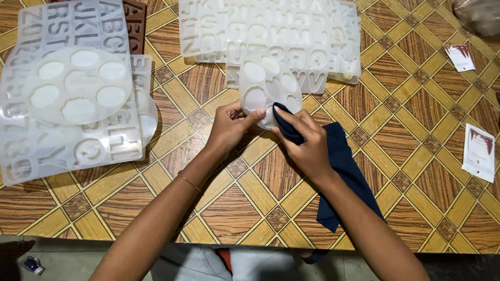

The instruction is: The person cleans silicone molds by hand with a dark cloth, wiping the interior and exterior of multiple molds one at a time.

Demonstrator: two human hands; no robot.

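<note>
My left hand (229, 126) grips the near edge of a round translucent silicone mould (266, 86) with several oval cavities, holding it tilted up off the table. My right hand (308, 142) holds a dark blue cloth (346, 169) and presses a fold of it against the mould's lower right rim. The rest of the cloth trails down under my right forearm toward the table's near edge.
A stack of translucent letter moulds (291, 28) lies behind the held mould. At the left another round mould (78, 86) rests on more letter moulds (67, 140), over a brown one (136, 21). Two small white packets (479, 152) (460, 56) lie at the right. The table (416, 104) is wood-patterned.
</note>
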